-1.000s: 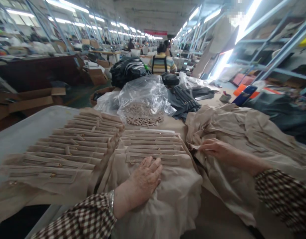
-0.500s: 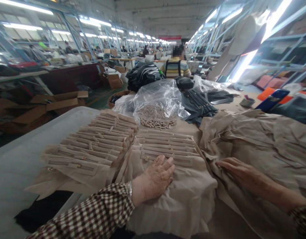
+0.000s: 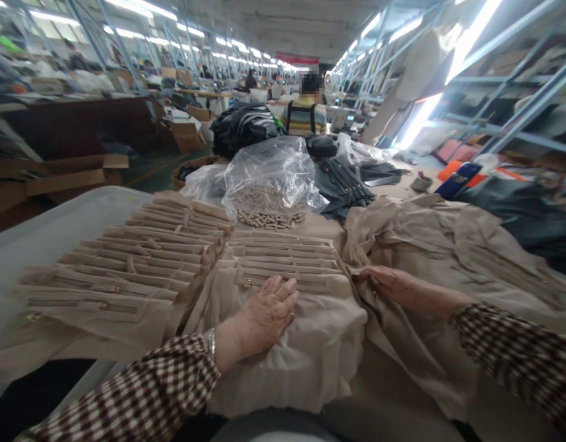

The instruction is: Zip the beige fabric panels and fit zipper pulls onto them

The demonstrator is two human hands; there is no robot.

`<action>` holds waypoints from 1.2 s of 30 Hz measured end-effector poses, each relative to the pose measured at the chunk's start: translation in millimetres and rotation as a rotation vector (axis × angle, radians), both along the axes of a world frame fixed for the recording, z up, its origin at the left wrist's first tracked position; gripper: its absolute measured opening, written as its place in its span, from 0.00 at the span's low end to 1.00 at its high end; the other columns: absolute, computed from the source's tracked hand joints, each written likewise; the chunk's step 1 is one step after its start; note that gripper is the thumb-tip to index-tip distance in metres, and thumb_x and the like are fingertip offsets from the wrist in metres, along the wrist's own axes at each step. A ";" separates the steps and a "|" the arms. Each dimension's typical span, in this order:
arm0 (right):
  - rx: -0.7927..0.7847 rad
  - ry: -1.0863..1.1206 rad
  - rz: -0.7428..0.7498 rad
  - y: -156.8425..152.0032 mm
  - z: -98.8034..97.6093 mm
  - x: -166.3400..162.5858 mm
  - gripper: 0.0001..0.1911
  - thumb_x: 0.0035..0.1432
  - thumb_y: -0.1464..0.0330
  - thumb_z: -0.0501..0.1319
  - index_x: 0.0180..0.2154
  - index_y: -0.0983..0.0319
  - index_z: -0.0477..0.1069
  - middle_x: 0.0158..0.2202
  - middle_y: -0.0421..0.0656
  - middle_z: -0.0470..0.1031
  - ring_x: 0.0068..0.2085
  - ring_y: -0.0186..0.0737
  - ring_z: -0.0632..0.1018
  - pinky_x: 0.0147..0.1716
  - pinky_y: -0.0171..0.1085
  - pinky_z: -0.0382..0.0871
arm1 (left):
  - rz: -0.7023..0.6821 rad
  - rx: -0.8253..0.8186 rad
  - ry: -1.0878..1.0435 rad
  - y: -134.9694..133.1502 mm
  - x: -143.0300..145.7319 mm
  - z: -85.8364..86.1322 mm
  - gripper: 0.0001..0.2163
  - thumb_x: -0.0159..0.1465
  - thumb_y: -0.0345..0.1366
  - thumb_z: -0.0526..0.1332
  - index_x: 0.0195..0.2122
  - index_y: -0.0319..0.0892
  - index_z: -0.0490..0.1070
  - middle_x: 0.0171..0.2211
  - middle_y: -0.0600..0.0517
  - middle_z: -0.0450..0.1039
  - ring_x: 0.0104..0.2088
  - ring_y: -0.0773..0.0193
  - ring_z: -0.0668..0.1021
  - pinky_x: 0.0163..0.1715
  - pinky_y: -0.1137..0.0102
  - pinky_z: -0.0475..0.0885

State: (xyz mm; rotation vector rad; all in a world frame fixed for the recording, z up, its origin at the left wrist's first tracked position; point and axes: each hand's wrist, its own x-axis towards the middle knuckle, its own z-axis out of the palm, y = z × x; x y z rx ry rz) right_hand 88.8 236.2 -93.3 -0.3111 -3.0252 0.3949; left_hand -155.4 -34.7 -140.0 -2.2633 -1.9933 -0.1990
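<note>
My left hand (image 3: 264,313) lies palm down on a middle stack of beige fabric pieces (image 3: 287,362), fingers stretched out just below the top zipper (image 3: 310,282). Several zippered edges show in a row behind it. At the stack's right side, my right hand (image 3: 398,288) has its fingers pressed together on a fold of beige fabric (image 3: 416,350). That fold joins a crumpled beige heap (image 3: 430,227); the fingertips are partly hidden in it. To the left, more zippered beige pieces (image 3: 149,264) lie overlapped in a fanned row.
A clear plastic bag (image 3: 269,162) with many small beige pieces (image 3: 271,219) stands behind the middle stack. Dark fabric pieces (image 3: 341,187) lie beside it. A pale plastic surface (image 3: 103,202) borders the left row. A person (image 3: 306,113) sits farther back, facing away.
The view has turned right, so things appear farther left. My right hand has moved a little closer to the middle stack, with more of its sleeve showing. My left hand stays on the stack.
</note>
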 end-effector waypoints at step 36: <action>0.016 -0.235 -0.074 6.4 40.0 17.3 0.07 0.56 0.74 0.56 0.30 0.61 0.72 0.35 0.44 0.74 0.39 0.40 0.72 0.40 0.37 0.65 | 0.011 0.082 -0.141 5.9 6.4 16.9 0.17 0.67 0.30 0.55 0.55 0.36 0.70 0.61 0.38 0.66 0.60 0.45 0.68 0.59 0.48 0.65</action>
